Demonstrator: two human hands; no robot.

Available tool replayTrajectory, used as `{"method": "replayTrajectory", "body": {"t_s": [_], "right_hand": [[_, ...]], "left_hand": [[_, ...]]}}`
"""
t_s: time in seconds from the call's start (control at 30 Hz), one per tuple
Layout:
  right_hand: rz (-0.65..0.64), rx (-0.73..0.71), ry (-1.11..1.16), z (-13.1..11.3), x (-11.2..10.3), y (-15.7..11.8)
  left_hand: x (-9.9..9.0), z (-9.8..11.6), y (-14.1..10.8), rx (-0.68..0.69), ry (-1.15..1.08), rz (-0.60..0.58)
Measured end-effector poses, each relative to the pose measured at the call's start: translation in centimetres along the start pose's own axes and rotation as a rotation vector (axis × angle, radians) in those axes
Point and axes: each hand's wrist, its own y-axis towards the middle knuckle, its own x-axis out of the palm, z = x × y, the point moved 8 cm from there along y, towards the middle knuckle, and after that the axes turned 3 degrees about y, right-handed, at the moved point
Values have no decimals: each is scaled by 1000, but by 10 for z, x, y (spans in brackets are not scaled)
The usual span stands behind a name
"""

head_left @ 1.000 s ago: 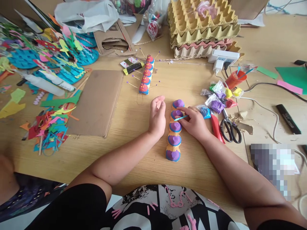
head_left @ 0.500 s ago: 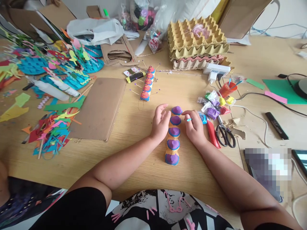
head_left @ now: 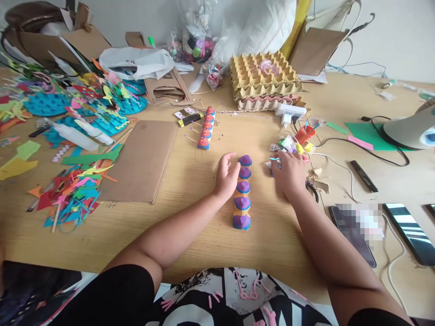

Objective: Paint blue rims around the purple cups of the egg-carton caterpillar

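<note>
A strip of egg carton cups (head_left: 242, 203), painted orange and blue with purple clay on top of each cup, lies lengthwise before me. My left hand (head_left: 227, 177) rests beside its far end, fingers curved and apart, holding nothing. To the right of the strip, my right hand (head_left: 290, 174) reaches over small clay packets (head_left: 287, 144), fingers bent. A thin light-blue stick (head_left: 274, 159) pokes out by its thumb and index finger; the rest of it is hidden. Under that hand, the scissors (head_left: 313, 192) are mostly covered.
Farther back stands a finished-looking red and blue carton strip (head_left: 206, 131) with pins sticking out. Cardboard (head_left: 142, 158) and paper scraps (head_left: 76, 194) lie left. Egg trays (head_left: 265, 77), an orange cup (head_left: 305, 134), a black marker (head_left: 363, 176) and phones (head_left: 409, 231) are around.
My right hand has moved right, away from the purple-topped strip, to the clay packets and scissors. My left hand stays beside the strip. The view has shifted slightly right and up.
</note>
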Motion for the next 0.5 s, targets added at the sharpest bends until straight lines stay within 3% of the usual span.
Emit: {"method": "replayTrajectory", "body": {"t_s": [0.17,0.27,0.4,0.5], "right_hand": [[-190,7,-322,8,16,0],[-230,-35,-419,6,22,-1],[-97,-70,-347,1,4,-1],[27,-45,-36,-2,-12,-7]], "left_hand": [[0,-1,1,19,-18,7],[0,0,1,25,-16,14],[-1,1,1,24,-28,25],[-1,3,1,44,-28,16]]}}
